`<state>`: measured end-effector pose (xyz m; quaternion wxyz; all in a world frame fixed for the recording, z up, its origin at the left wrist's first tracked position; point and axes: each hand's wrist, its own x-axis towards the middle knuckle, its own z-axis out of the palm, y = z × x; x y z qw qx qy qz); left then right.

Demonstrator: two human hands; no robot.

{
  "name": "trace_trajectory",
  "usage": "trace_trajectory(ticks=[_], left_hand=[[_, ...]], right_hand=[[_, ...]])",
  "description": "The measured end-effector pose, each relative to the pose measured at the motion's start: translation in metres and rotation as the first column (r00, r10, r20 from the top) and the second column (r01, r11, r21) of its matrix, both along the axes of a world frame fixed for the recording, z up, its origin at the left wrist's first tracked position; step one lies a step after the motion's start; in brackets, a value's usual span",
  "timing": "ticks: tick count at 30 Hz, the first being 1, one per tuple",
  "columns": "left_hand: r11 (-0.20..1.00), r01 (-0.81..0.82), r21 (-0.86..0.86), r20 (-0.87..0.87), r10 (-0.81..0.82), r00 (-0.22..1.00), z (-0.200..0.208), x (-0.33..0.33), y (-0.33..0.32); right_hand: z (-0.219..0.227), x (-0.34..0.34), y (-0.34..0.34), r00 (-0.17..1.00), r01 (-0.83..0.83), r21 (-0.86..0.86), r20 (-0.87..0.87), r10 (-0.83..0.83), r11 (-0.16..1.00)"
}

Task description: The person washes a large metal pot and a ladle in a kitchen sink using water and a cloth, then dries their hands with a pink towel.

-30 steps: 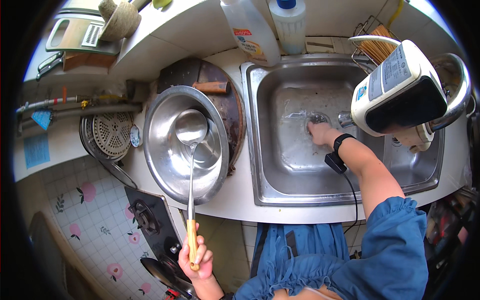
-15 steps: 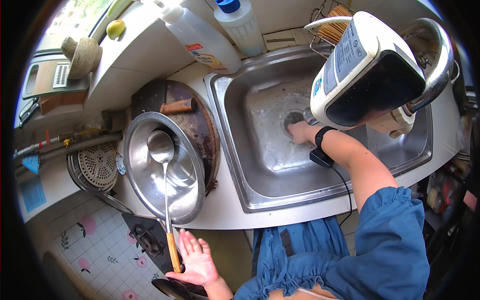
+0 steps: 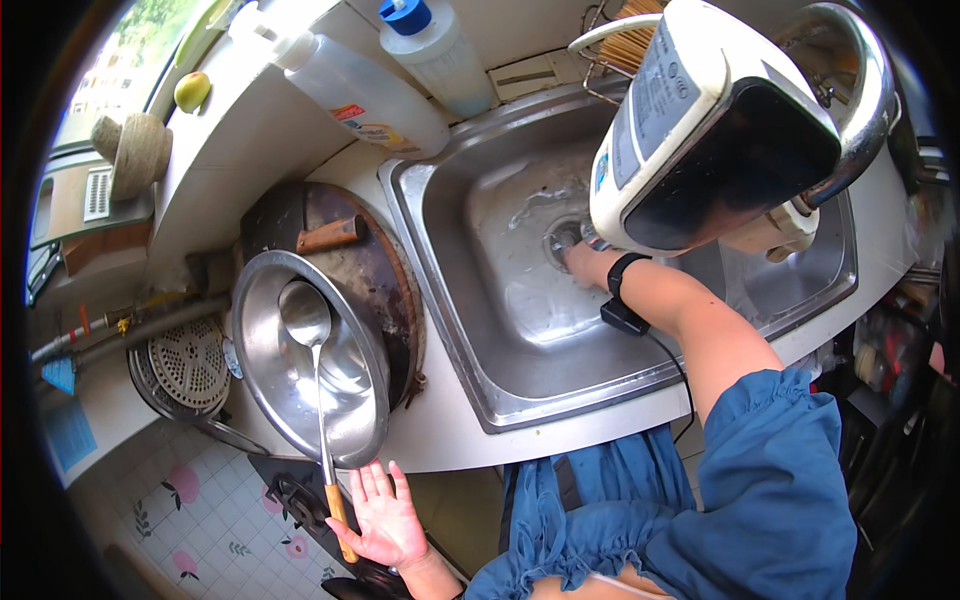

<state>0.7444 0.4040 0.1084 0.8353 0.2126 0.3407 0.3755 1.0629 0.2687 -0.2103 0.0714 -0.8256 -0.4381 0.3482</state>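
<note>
My right hand (image 3: 590, 266) reaches down into the steel sink (image 3: 480, 372), at the drain (image 3: 563, 238). Its fingertips are hard to make out there, partly covered by the white tap heater (image 3: 672, 130) above. The wrist wears a black band with a small black box (image 3: 624, 316) and a cable. My left hand (image 3: 388, 525) is open, palm up and fingers spread, beside the wooden handle of a steel ladle (image 3: 305, 318). That ladle lies in a steel basin (image 3: 262, 400), its handle sticking out over the near rim. The left hand holds nothing.
Behind the basin, a cleaver (image 3: 332, 234) lies on a round dark chopping board (image 3: 400, 330). Two bottles, a pump bottle (image 3: 365, 100) and a blue-capped bottle (image 3: 440, 60), stand behind the sink. A perforated steamer plate (image 3: 190, 368) leans at left, near the stove (image 3: 295, 500).
The view has shifted a little, moving the counter left in the picture. My left hand now appears closer to the basin's rim, still open. My right hand stays at the drain.
</note>
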Motion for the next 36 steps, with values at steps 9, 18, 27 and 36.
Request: trace_trajectory(ticks=[9,18,27,36], left_hand=[[0.997,0.056,-0.054,-0.036,-0.058,0.998,-0.01,-0.008,-0.005],[0.987,-0.018,-0.161,-0.062,0.008,0.998,-0.01,-0.003,-0.019],[0.98,0.098,-0.175,-0.058,-0.11,0.992,-0.011,0.002,-0.03],[0.94,0.279,-0.196,-0.088,-0.301,0.95,-0.017,0.005,-0.043]], right_hand=[[0.002,-0.001,0.013,0.969,-0.22,-0.147,-0.15,0.198,0.964],[0.006,0.008,0.013,0.994,-0.095,-0.267,-0.082,0.076,0.959],[0.068,0.016,0.003,0.957,-0.147,-0.294,-0.284,0.06,0.944],[0.23,0.095,-0.168,0.603,0.664,-0.096,-0.519,-0.606,0.742]])
